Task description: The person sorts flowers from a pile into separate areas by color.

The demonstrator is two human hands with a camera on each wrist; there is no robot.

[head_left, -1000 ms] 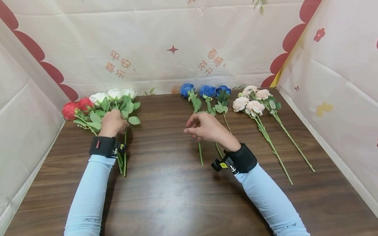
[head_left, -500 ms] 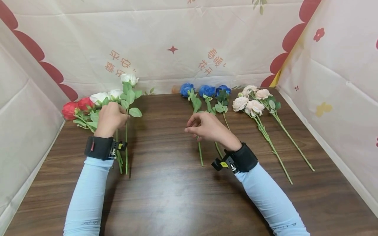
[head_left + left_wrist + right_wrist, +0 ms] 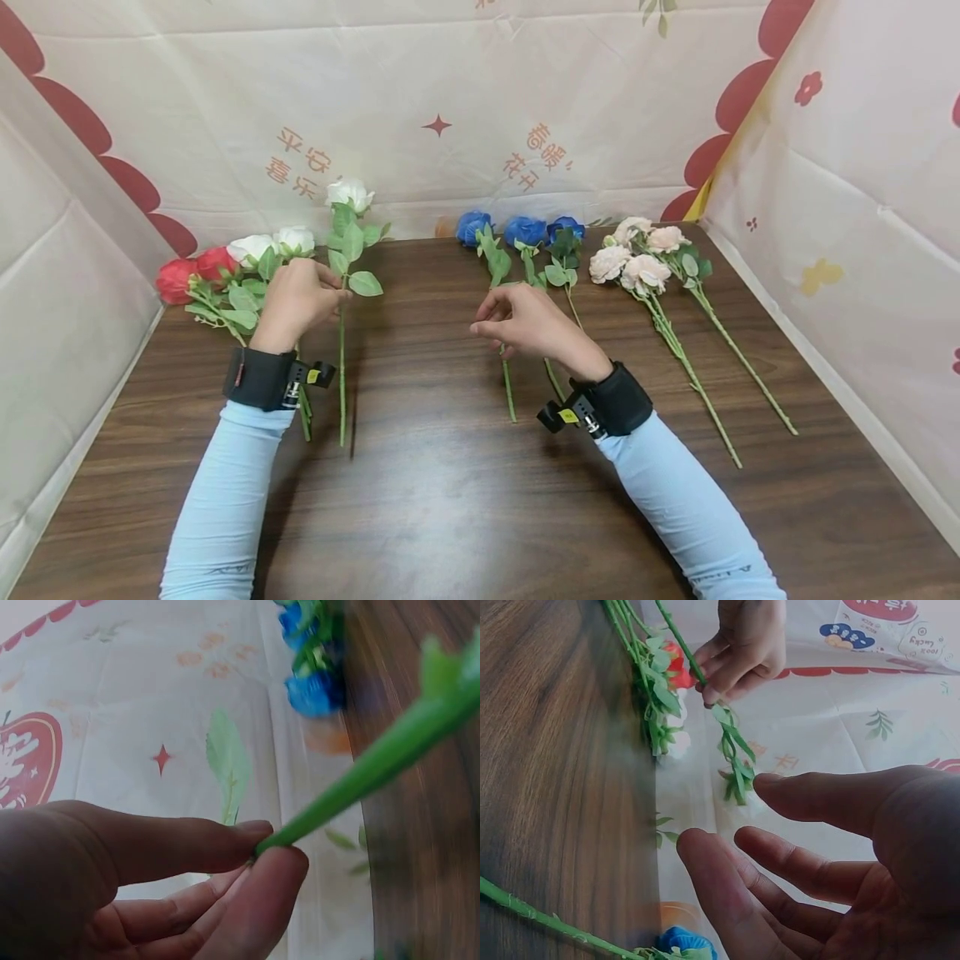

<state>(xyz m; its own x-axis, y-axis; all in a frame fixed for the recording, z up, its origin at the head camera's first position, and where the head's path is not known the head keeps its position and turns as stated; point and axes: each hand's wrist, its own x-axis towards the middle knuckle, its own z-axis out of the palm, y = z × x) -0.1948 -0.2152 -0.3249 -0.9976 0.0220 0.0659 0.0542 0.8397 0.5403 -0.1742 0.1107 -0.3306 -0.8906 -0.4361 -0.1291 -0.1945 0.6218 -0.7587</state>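
My left hand (image 3: pixel 302 302) pinches the green stem of a white rose (image 3: pixel 350 195) between thumb and fingertips. In the left wrist view the stem (image 3: pixel 360 776) runs up to the right from the pinch. The right wrist view shows this rose lifted off the table, its stem tilted. Beside the left hand lie white roses (image 3: pixel 251 249) and red roses (image 3: pixel 176 282), their leaves partly covered by it. My right hand (image 3: pixel 528 323) hovers over the stems of the blue roses (image 3: pixel 526 231), thumb and fingers apart with nothing between them in the right wrist view.
Pale pink flowers (image 3: pixel 647 273) on long stems lie at the right of the brown wooden table (image 3: pixel 420 500). A printed cloth (image 3: pixel 450 75) hangs behind the table and along both sides. Black camera straps circle both wrists.
My left hand has drawn one white rose up out of the left group and moved it rightward, away from the other white roses. The right hand has stayed almost still.
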